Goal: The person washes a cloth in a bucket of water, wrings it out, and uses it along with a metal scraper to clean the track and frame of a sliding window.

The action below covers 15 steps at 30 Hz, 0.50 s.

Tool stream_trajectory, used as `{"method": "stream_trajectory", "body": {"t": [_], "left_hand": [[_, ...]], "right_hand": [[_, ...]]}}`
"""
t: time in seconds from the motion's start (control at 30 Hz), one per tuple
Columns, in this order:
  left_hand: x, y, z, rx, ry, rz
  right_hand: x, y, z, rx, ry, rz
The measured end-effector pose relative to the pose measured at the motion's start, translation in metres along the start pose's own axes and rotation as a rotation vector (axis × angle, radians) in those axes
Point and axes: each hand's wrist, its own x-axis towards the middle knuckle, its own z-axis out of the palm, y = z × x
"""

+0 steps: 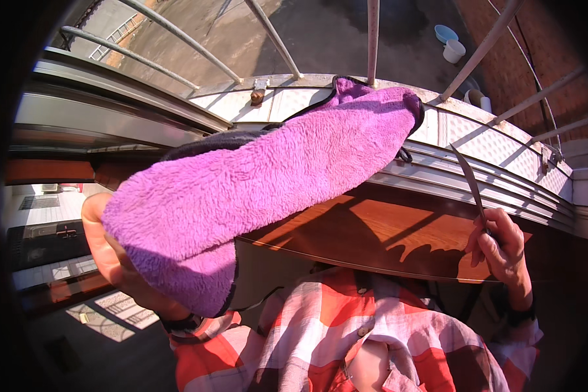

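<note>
A fluffy purple towel (255, 181) with dark edging stretches across the window sill from my left hand (110, 252). That hand holds its near end, and the cloth hides most of the fingers. The far end lies against the white textured ledge (294, 100) at the foot of the window bars. My right hand (504, 245) grips a thin-bladed knife (470, 181), its tip up towards the window track. The knife is apart from the towel. Under my right hand is the reddish-brown wooden sill (353, 228), with shadows on it.
Metal window tracks (490, 181) run between sill and ledge. A sliding window frame (112, 115) stands at left. Upright metal bars (374, 44) rise beyond the ledge. Far below, a blue basin (446, 34) and a white bucket (454, 51) sit on the ground outside.
</note>
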Motion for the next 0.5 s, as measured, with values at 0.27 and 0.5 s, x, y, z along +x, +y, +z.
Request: {"method": "stream_trajectory", "body": {"t": [0.27, 0.5], "left_hand": [[-0.002, 0.035, -0.097, 0.916, 0.43, 0.512], [0.014, 0.025, -0.102, 0.973, 0.251, 0.487]], "right_hand": [[0.013, -0.014, 0.026, 0.031, -0.085, -0.125], [0.019, -0.022, 0.067, 0.355, -0.215, -0.173]]}}
